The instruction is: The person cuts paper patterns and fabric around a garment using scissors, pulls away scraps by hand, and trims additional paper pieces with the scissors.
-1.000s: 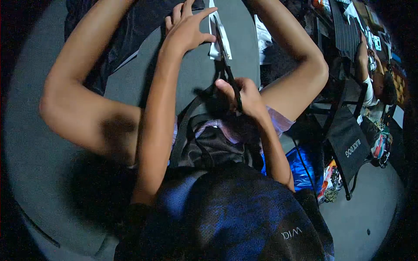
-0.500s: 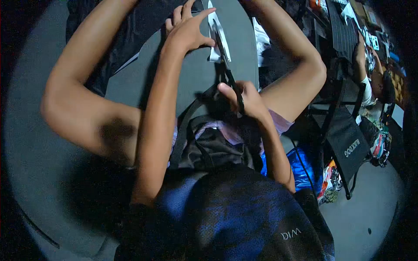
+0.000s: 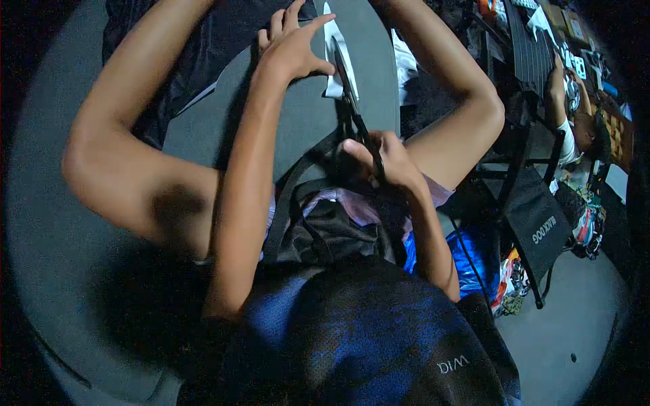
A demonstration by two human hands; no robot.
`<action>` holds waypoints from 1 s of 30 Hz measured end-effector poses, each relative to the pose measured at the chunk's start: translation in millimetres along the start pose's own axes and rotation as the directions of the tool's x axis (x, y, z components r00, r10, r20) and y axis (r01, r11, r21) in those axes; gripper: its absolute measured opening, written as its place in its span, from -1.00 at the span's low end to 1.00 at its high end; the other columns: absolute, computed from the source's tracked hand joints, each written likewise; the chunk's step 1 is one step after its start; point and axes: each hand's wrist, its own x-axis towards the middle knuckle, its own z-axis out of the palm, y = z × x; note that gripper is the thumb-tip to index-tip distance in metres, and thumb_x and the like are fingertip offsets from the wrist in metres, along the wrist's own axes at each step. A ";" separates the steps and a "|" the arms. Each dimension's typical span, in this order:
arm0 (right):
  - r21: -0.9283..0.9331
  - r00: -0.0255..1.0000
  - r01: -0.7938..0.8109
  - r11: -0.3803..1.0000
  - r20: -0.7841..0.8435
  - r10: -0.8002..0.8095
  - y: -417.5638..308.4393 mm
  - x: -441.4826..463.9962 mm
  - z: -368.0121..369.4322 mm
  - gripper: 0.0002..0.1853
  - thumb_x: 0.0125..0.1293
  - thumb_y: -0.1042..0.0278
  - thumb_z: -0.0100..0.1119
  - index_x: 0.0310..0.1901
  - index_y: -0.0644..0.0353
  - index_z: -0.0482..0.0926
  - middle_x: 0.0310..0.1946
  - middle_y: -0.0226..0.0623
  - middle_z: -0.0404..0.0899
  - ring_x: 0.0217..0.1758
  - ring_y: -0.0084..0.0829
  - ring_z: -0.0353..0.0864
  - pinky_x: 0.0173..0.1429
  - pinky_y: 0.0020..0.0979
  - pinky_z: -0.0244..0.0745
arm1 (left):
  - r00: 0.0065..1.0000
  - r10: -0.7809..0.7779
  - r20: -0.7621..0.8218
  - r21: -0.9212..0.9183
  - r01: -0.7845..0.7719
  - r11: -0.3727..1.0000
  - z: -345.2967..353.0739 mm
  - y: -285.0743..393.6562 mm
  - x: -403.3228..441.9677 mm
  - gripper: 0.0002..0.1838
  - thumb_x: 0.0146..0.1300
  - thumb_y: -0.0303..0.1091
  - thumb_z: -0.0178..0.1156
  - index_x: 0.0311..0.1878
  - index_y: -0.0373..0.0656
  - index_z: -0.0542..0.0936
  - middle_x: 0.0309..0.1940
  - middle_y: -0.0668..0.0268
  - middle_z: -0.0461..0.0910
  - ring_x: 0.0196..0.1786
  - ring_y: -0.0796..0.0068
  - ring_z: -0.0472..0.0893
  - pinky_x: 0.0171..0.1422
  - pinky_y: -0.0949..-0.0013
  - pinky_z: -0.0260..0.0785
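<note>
My right hand [image 3: 391, 162] is wrapped around the black handles of a pair of scissors [image 3: 347, 81]. The scissor blades point away from me and lie along a narrow white strip [image 3: 332, 51], which looks like cloth or paper. Part of the strip shows on either side of the blades. My left hand [image 3: 291, 47] rests with its fingers spread just left of the strip. Its index fingertip and thumb tip touch or nearly touch the strip's left edge. Dark fabric [image 3: 230, 34] lies beside and under the left fingers.
Between my bare legs is a grey surface [image 3: 250, 88]. A black strap [image 3: 291, 196] lies near my lap. To the right stand a black folding chair [image 3: 538, 216], a blue plastic bag [image 3: 474, 254] and cluttered items. Another person's arm [image 3: 558, 84] shows at the far right.
My right hand and the scissors have shifted slightly toward me. My left hand stays in place beside the white strip.
</note>
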 end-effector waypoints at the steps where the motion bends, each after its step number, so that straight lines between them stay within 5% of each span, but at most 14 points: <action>1: -0.002 1.000 0.000 1.000 0.001 0.000 -0.2 1.1 0.4 -0.46 0.27 -0.13 0.24 -0.51 0.30 0.51 -0.75 -0.40 0.39 -0.73 -0.54 0.40 -0.65 -0.47 0.21 | 1.000 -0.002 0.008 -0.001 0.002 1.000 -0.6 -0.7 -0.6 0.06 -0.43 -0.02 0.58 0.32 0.67 0.33 0.51 0.29 -0.02 0.51 0.07 -0.01 0.34 -0.10 0.04; 4: 0.008 0.992 -0.126 0.992 0.001 0.126 -0.2 7.8 1.4 -0.46 0.27 -0.13 0.23 -0.49 0.30 0.51 -0.75 -0.40 0.39 -0.73 -0.54 0.40 -0.65 -0.47 0.22 | 1.000 0.009 -0.003 0.012 -0.009 1.000 0.7 -3.0 -1.3 0.06 -0.43 -0.01 0.58 0.32 0.67 0.33 0.51 0.29 -0.02 0.51 0.06 -0.02 0.34 -0.09 0.05; 20: -0.057 0.998 -0.051 0.997 -0.035 0.049 -4.2 15.0 -2.5 -0.36 0.16 -0.21 0.30 -0.45 0.43 0.61 -0.60 -0.34 0.51 -0.52 -0.53 0.43 -0.42 -0.35 0.36 | 1.000 0.014 -0.018 -0.006 -0.014 1.000 1.6 -4.5 0.6 0.15 -0.48 0.03 0.58 0.38 0.57 0.26 0.51 0.31 -0.02 0.51 0.07 -0.03 0.35 -0.10 0.04; 25: 0.022 0.996 -0.088 0.996 0.008 0.088 -5.8 11.6 -2.7 -0.34 0.15 -0.25 0.28 -0.42 0.43 0.60 -0.60 -0.34 0.50 -0.52 -0.53 0.42 -0.42 -0.35 0.35 | 0.999 0.017 -0.028 -0.040 -0.018 0.999 3.6 -7.5 0.1 0.19 -0.48 0.04 0.58 0.41 0.50 0.23 0.52 0.34 -0.03 0.52 0.08 -0.03 0.35 -0.11 0.03; 30: -0.072 0.994 -0.082 0.994 -0.072 0.077 -4.4 29.4 0.9 -0.36 0.22 -0.27 0.20 -0.61 0.26 0.47 -0.75 -0.36 0.41 -0.68 -0.52 0.45 -0.60 -0.46 0.28 | 1.000 0.007 0.001 -0.026 -0.007 1.000 1.9 -6.5 2.2 0.21 -0.47 0.04 0.58 0.43 0.46 0.21 0.52 0.35 -0.04 0.52 0.09 -0.03 0.36 -0.10 0.03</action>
